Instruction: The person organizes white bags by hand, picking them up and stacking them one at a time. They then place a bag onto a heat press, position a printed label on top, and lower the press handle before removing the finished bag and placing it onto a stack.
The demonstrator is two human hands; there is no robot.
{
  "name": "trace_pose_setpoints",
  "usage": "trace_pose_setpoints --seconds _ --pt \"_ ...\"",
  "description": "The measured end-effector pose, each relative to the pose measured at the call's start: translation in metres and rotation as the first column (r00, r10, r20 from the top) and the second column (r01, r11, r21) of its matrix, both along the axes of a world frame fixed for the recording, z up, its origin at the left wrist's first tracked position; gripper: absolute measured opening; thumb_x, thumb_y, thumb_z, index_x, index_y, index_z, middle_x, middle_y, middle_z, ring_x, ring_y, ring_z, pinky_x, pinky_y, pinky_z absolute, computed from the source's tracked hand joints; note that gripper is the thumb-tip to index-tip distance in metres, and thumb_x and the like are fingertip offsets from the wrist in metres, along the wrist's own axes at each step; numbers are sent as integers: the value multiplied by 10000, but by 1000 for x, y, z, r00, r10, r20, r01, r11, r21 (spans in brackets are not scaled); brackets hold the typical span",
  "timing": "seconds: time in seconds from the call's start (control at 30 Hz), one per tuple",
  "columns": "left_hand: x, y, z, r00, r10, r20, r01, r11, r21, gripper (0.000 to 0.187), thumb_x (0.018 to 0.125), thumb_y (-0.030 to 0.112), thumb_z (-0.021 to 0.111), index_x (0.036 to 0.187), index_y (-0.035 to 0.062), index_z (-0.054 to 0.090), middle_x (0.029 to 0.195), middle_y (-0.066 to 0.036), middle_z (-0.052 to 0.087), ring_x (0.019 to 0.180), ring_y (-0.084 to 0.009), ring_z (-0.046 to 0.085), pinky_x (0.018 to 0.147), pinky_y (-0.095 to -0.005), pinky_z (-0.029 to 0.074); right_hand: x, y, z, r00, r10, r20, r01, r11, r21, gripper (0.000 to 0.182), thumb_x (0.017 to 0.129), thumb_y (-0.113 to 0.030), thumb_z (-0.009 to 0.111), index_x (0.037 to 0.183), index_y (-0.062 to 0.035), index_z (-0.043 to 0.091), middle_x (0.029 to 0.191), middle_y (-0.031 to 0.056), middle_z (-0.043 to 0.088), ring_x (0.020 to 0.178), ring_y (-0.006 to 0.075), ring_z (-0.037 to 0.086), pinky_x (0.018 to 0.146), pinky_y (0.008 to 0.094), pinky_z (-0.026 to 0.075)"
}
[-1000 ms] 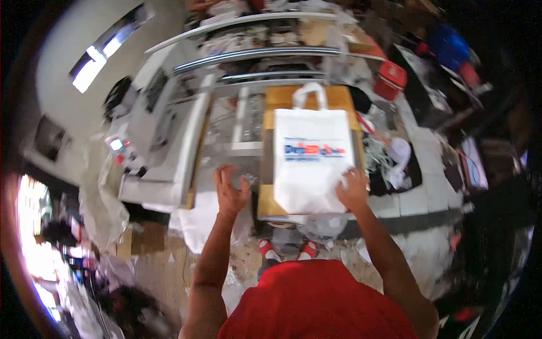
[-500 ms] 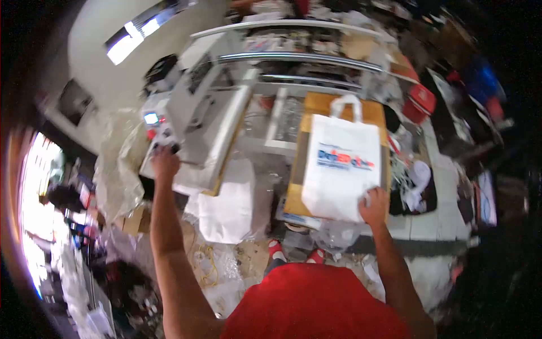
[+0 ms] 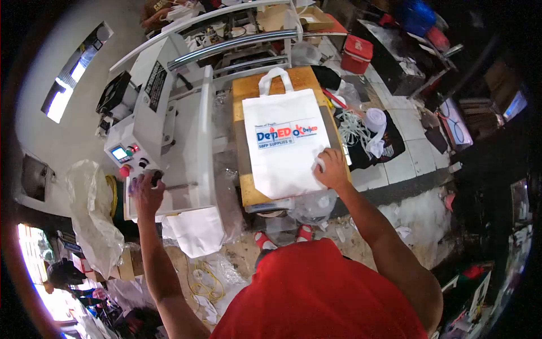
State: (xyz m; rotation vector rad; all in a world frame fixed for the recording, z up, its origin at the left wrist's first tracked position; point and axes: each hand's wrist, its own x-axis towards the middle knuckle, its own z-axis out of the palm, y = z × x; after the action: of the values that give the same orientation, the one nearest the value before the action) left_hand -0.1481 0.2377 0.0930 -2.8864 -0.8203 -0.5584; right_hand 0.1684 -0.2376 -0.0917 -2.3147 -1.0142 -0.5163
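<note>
A white tote bag point(image 3: 282, 164) with blue and red "DepED" print lies flat on a wooden board point(image 3: 247, 195), its handles toward the far end. My right hand point(image 3: 334, 169) is at the bag's right edge, fingers closed around a small white wad point(image 3: 320, 164) whose kind I cannot make out. At the front of a white press machine point(image 3: 135, 135), my left hand point(image 3: 147, 193) has its fingers curled about a black knob point(image 3: 156, 177). Just beyond that hand are a red button point(image 3: 125, 170) and a small lit screen point(image 3: 119, 153).
Metal rails point(image 3: 237, 48) run across the back. Right of the board lie a white roll point(image 3: 375, 120) and tangled white strips point(image 3: 354, 129). A red box point(image 3: 357, 53) stands farther back. More white fabric point(image 3: 195, 231) hangs below the machine. Clear plastic sheeting point(image 3: 93, 209) stands at left.
My view has turned, so the machine and the bag appear farther left, and the print is sharper. Both hands stay at the same places, the left at the knob, the right at the bag's edge.
</note>
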Motion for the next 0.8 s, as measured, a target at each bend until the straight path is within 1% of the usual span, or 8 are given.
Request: trace_pose_setpoints --seconds 0.1,0.2,0.3,0.37,0.5,0.6,0.7,0.8 --pt "23 -27 -17 983 -164 78 172 978 -117 266 795 228 688 1029 101 667 961 -115 656 962 -349 591 920 -507 404 1 -2 0 999 -1 -40 1 1000 -15 372 714 -177 697 1066 -78 627 1171 137 564 1140 358 501 978 508 383" --pt "48 -75 -15 920 -328 214 336 942 -5 222 851 258 701 989 91 650 960 -96 656 960 -329 589 885 -483 399 0 -1 1 999 -2 -36 2 1000 -4 367 709 -180 703 1056 -86 630 1156 136 563 1139 354 501 974 504 385" --pt "72 -118 -7 937 -313 154 335 932 -141 217 841 255 732 943 83 647 971 -99 667 976 -324 595 862 -469 395 1 0 4 999 -16 -46 16 1000 5 347 707 -183 714 1033 -95 634 1147 129 560 1146 345 497 965 509 388" --pt "90 -140 -16 862 -418 286 449 892 -48 229 824 245 748 944 74 653 956 -99 662 961 -324 591 853 -472 391 6 -3 11 995 24 -100 -22 1000 23 293 717 -175 715 987 -92 636 1094 129 577 1110 348 520 926 502 413" --pt "115 -186 -8 869 -434 239 471 873 -127 245 824 218 746 998 71 657 1006 -102 646 982 -319 590 870 -446 405 22 -2 36 973 -4 -231 44 984 170 239 729 -133 714 947 -79 631 1033 132 595 1059 360 545 893 488 435" --pt "128 -211 -9 843 -460 279 516 838 -177 270 832 198 736 1061 73 667 1061 -104 643 1009 -310 585 877 -432 421 -15 27 118 985 157 -77 -110 898 427 197 755 -25 684 936 -52 611 1033 151 600 1015 362 564 867 473 456" --pt "129 -225 -11 811 -477 339 547 824 -150 280 835 97 712 1109 63 666 1101 -113 638 1017 -306 602 888 -424 474 -67 74 163 841 535 -84 -447 774 449 309 774 -7 659 1073 -23 582 1094 164 574 1090 377 547 955 462 451" --pt "108 -230 -10 779 -364 511 542 801 -255 218 836 -28 640 1043 33 669 1118 -153 661 1041 -345 652 868 -401 538 -93 112 170 885 465 -18 -439 846 302 302 815 -163 695 1085 -58 608 1085 132 574 1056 329 558 925 481 391"
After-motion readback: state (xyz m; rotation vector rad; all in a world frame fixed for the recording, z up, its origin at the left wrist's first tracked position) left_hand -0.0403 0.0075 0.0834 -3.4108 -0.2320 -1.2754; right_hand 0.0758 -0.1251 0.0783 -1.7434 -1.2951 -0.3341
